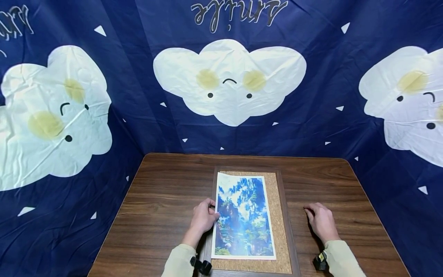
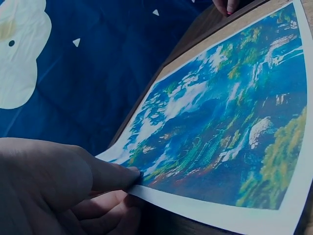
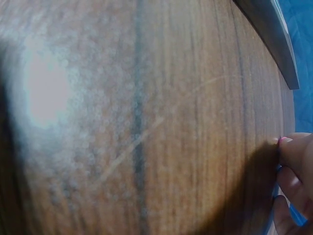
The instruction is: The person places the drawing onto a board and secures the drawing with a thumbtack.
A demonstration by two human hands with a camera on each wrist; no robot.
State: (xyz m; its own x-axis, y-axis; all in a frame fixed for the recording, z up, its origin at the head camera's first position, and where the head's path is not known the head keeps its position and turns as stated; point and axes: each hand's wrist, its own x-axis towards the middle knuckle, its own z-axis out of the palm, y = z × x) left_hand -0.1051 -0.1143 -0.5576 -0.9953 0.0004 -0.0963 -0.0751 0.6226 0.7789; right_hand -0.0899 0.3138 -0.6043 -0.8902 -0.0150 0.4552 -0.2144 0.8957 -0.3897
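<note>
A printed landscape picture [image 1: 243,219] in blue and green, with a white border, lies over a framed cork board [image 1: 281,231]. In the head view, my left hand [image 1: 203,217] pinches the picture's left edge. The left wrist view shows the thumb [image 2: 117,175] on top of the paper and curled fingers below, with that edge slightly raised. My right hand [image 1: 321,221] is low over the table, right of the board. Between its thumb and fingertips is a tiny pinkish-red object [image 3: 280,141]; most of it is hidden, so its kind is unclear.
The brown wooden table [image 1: 166,192] carries the board near its middle. Behind and at both sides hangs a dark blue cloth [image 1: 138,127] with white clouds. The board's raised wooden frame [image 3: 274,39] stands near the right hand.
</note>
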